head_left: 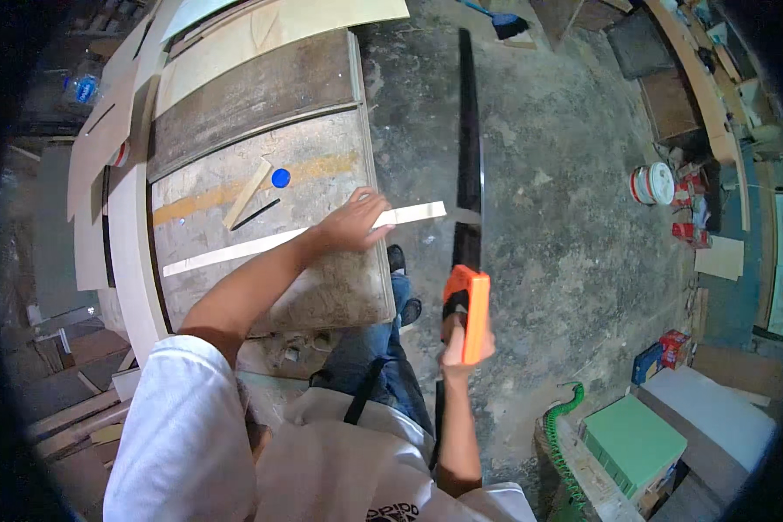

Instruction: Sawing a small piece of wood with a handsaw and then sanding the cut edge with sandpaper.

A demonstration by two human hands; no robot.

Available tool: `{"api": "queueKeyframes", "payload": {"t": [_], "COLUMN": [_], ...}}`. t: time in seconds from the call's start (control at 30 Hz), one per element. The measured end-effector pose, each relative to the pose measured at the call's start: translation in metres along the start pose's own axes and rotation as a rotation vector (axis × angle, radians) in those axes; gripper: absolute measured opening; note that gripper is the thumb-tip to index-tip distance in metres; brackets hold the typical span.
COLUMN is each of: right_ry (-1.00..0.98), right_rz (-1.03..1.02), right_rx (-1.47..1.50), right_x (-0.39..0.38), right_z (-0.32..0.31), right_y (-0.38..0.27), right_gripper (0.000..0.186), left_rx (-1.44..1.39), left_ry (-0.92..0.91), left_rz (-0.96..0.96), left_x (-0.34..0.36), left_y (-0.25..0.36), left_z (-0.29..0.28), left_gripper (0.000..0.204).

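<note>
My left hand (354, 221) grips a long pale wooden strip (244, 251) against the worn workbench (339, 291). The strip's right end juts out past the bench edge. My right hand (470, 343) is closed round the orange handle (476, 317) of a handsaw, held over the floor to the right of the strip. Its long dark blade (469, 130) points away from me and is apart from the strip's end. Beyond the strip, a short wooden piece (249, 193), a thin dark stick (257, 214) and a blue round disc (280, 178) lie on the bench.
Pale boards (278, 30) lie along the bench's far side. A white bucket (652, 184) stands on the concrete floor (557, 261) at right. At lower right are a green box (633, 442) and a coiled green hose (555, 426). A blue broom (506, 24) lies far off.
</note>
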State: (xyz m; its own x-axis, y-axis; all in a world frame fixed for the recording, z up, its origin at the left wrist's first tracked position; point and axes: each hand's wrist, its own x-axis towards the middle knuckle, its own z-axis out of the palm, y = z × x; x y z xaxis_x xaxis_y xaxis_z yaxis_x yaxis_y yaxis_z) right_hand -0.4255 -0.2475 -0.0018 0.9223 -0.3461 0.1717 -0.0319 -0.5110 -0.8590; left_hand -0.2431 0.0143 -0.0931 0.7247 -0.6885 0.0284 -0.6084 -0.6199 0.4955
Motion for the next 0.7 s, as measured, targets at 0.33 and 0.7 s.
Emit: {"api": "queueKeyframes", "payload": {"t": [0.33,0.7], "right_ry": [0.135,-0.228], "right_rz": [0.13,0.195], "right_rx": [0.141,0.155], "right_x": [-0.045,-0.059], "right_z": [-0.024,-0.006], "right_y": [0.035,0.022], "right_gripper": [0.009,0.054], "left_rx": [-0.163,0.134], "left_ry": [-0.06,0.047], "left_rz": [0.028,0.015], "left_x": [0.006,0.002], "left_y": [-0.007,0.003], "left_z": [-0.023,-0.002], "left_gripper": [0.027,0.036]}}
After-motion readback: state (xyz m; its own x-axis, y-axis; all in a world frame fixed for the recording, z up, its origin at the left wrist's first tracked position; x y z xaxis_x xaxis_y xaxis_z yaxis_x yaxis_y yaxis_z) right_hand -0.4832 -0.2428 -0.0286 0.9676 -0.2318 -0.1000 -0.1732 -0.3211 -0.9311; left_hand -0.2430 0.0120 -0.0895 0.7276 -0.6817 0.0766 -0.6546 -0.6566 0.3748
